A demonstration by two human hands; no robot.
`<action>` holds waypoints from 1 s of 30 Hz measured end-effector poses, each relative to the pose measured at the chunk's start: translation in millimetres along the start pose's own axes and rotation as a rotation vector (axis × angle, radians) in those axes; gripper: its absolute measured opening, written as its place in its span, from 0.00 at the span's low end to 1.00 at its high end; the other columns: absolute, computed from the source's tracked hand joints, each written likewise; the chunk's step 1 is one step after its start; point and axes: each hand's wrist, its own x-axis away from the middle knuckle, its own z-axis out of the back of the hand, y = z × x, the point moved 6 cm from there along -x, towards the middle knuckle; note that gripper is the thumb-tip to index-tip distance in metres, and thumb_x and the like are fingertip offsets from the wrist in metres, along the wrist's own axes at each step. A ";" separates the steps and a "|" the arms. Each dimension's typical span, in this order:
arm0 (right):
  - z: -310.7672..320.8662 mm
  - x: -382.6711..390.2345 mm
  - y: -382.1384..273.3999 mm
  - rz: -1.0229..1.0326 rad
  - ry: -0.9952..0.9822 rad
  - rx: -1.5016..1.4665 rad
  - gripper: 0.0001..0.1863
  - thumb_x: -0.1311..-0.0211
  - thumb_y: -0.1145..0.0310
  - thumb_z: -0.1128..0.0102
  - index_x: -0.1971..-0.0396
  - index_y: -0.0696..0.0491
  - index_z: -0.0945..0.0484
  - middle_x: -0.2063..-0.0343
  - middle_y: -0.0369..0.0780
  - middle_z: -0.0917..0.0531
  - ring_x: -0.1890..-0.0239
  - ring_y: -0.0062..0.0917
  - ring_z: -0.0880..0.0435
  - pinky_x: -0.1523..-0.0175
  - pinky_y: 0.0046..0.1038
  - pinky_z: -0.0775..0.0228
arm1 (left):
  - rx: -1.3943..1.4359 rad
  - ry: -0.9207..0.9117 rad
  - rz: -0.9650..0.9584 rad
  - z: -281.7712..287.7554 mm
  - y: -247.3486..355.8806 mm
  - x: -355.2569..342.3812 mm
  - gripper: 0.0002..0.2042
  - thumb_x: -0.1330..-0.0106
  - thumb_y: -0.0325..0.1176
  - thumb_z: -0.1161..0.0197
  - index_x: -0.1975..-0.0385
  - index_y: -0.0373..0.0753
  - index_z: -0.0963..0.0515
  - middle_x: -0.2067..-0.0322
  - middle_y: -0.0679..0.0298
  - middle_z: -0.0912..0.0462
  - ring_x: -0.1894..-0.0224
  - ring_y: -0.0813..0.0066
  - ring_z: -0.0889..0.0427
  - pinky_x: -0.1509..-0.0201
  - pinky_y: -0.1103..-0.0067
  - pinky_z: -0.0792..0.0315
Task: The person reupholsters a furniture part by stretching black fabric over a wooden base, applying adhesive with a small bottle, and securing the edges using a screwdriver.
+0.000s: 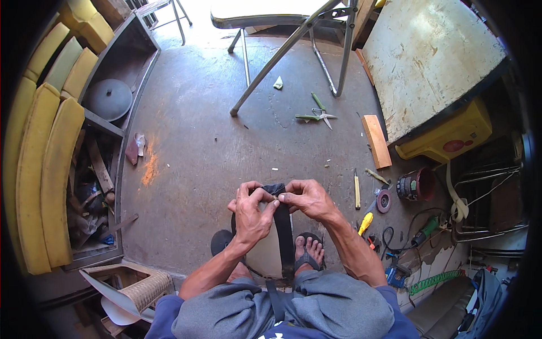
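Observation:
Between my knees stands a flat beige panel with black, fabric-like material along its right side and gathered over its far end. At that far end my left hand is closed, its thumb and forefinger pinching the black material. My right hand pinches the same edge from the other side, its fingertips almost touching the left ones. Whether something small sits between the fingertips is too fine to make out. My fingers hide part of the folded edge.
Green-handled snips lie open on the floor ahead, beyond a folding chair's leg. To the right are a wood block, a yellow-handled screwdriver, an abrasive disc and a tin. Yellow cushions stack at left beside a metal shelf.

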 end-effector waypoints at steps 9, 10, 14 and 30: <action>-3.5 14.6 4.2 0.205 0.145 0.196 0.16 0.33 0.62 0.32 0.57 0.60 0.15 0.71 0.42 0.12 0.69 0.20 0.15 0.62 0.29 0.23 | 0.341 -0.135 0.239 -2.7 -23.6 -10.7 0.26 0.39 0.43 0.26 0.45 0.35 0.23 0.56 0.50 0.16 0.53 0.57 0.15 0.48 0.66 0.22; -4.5 15.4 4.7 0.216 0.143 0.216 0.16 0.32 0.62 0.33 0.56 0.60 0.15 0.71 0.42 0.12 0.69 0.20 0.15 0.62 0.29 0.23 | 0.236 -0.204 0.222 -4.6 -21.3 -12.3 0.24 0.39 0.43 0.27 0.47 0.35 0.21 0.58 0.50 0.15 0.54 0.59 0.14 0.50 0.67 0.22; -9.0 18.1 1.3 0.253 0.115 0.235 0.16 0.31 0.62 0.34 0.54 0.59 0.16 0.70 0.42 0.12 0.68 0.19 0.15 0.61 0.30 0.23 | 0.157 -0.365 0.355 -6.3 -17.8 -19.5 0.18 0.39 0.43 0.26 0.57 0.36 0.14 0.67 0.55 0.12 0.61 0.68 0.13 0.57 0.70 0.21; -25.5 31.6 4.2 0.262 -0.085 -0.123 0.25 0.26 0.59 0.37 0.37 0.59 0.24 0.47 0.40 0.16 0.45 0.24 0.17 0.42 0.29 0.21 | 0.307 -0.278 0.436 -4.4 -42.1 -17.3 0.16 0.41 0.42 0.26 0.59 0.37 0.13 0.70 0.58 0.11 0.66 0.73 0.13 0.61 0.73 0.22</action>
